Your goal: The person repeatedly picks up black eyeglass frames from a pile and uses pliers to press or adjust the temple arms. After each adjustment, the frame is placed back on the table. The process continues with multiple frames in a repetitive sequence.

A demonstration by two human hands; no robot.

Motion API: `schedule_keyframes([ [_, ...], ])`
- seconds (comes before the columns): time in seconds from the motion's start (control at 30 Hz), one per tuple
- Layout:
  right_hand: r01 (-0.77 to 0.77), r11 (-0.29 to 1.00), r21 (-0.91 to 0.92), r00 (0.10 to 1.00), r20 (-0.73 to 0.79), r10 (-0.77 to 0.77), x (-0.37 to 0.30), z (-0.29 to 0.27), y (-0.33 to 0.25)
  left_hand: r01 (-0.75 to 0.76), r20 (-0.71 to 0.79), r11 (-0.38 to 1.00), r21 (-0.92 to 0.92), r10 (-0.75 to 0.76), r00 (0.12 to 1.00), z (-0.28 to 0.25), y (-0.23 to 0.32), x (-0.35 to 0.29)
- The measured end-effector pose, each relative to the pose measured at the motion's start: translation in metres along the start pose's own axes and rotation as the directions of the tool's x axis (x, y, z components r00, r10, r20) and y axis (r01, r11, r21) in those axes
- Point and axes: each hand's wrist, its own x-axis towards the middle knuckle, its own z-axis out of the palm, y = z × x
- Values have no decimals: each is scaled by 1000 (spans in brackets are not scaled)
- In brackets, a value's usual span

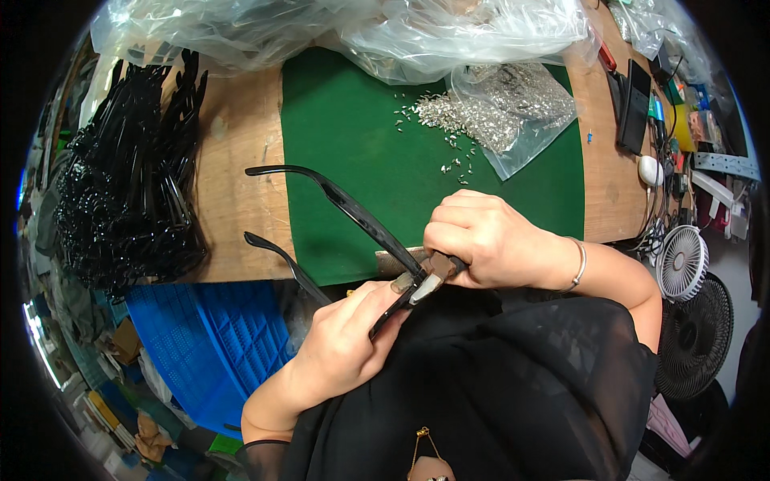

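Near the table's front edge, my left hand is closed on a black eyeglass frame. Its two long temples reach up and to the left, with curved ends. My right hand is a fist around a pair of pliers; the metal jaws are at the frame's hinge corner, close to the left fingertips. Fingers hide most of the pliers' handles and the front of the frame. Beyond the hands, small silvery metal parts spill from a clear plastic bag onto a green mat.
A tall heap of black temples or frames lies on the wooden table at left. Clear plastic sheeting covers the back. A phone, cables and a white fan are at right. Below left stands a blue crate.
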Motion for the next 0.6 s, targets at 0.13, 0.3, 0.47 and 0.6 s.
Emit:
schedule_keyframes([
  [0.13,-50,999,-7,998,-25,50,-2,-1,5,79,34,996,-37,-77,996,1,-8,5],
  [0.3,-215,955,203,972,143,188,-9,-14,17,43,156,998,35,-48,987,-21,-23,24],
  [0.47,-340,918,207,938,152,313,0,-20,21,83,46,903,421,-113,993,-68,-85,41],
  [0.6,-305,896,322,952,134,276,-3,-4,27,214,82,828,519,-297,951,-82,-104,29],
])
